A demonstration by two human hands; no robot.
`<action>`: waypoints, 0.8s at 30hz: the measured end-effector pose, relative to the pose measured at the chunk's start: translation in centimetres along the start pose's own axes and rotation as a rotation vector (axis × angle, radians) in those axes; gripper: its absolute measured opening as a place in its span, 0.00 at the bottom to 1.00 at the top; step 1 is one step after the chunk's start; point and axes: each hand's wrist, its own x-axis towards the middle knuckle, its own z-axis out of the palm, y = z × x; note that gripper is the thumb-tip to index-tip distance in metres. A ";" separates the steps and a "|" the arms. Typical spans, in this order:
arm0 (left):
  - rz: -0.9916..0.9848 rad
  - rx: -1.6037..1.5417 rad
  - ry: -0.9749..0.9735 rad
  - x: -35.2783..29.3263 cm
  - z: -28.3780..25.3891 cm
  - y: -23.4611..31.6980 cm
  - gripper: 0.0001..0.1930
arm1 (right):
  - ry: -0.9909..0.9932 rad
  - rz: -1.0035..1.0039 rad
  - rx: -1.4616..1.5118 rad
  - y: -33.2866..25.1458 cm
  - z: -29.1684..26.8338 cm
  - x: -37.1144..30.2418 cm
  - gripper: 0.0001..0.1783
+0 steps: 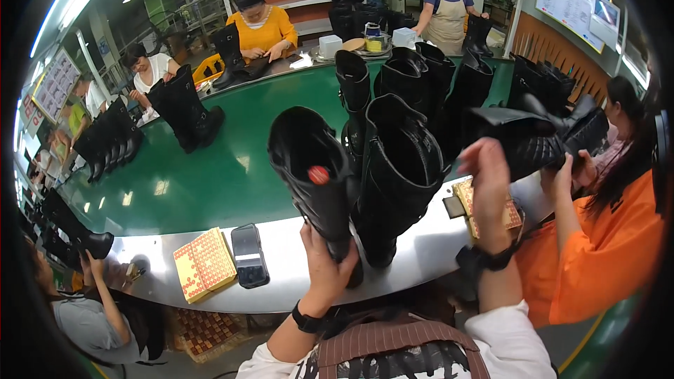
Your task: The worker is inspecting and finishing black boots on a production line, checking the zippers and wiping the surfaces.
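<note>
A tall black boot (309, 147) tilts toward me with its shaft opening up. A round red sticker (318, 174) shows on its inner lining. My left hand (327, 258) is closed round the lower part of this boot. Just right of it stands another tall black boot (400, 161), upright on the metal bench edge. My right hand (489, 179) is raised to the right of that boot, slightly blurred, its fingers loosely bent and apart with nothing visible in them. Below it, partly hidden by my wrist, lie yellow sheets of round red stickers (507, 219).
More black boots (406, 70) stand on the green conveyor belt (246, 161). A stack of sticker sheets (205, 264) and a phone (250, 256) lie on the metal ledge (281, 288). At my right, a co-worker in orange (597, 253) handles another boot. Other people work across the belt.
</note>
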 end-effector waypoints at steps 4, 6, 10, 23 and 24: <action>-0.064 -0.149 0.090 1.4 -0.6 -2.2 0.23 | -0.276 0.316 -0.436 10.8 -2.1 -9.4 0.20; -0.109 -0.186 0.078 1.4 -0.6 -2.8 0.25 | -0.325 0.161 -0.606 14.8 -1.4 -11.9 0.24; -0.194 -0.465 -0.038 -0.6 -0.9 -1.4 0.37 | -0.527 0.229 -0.506 15.4 1.2 -14.9 0.31; -0.232 0.104 0.461 2.6 -4.6 0.2 0.18 | -0.718 0.426 -0.254 11.0 3.1 -11.1 0.23; -0.304 0.127 0.467 3.4 -5.7 0.4 0.19 | -0.652 0.399 -0.258 11.7 2.7 -10.2 0.21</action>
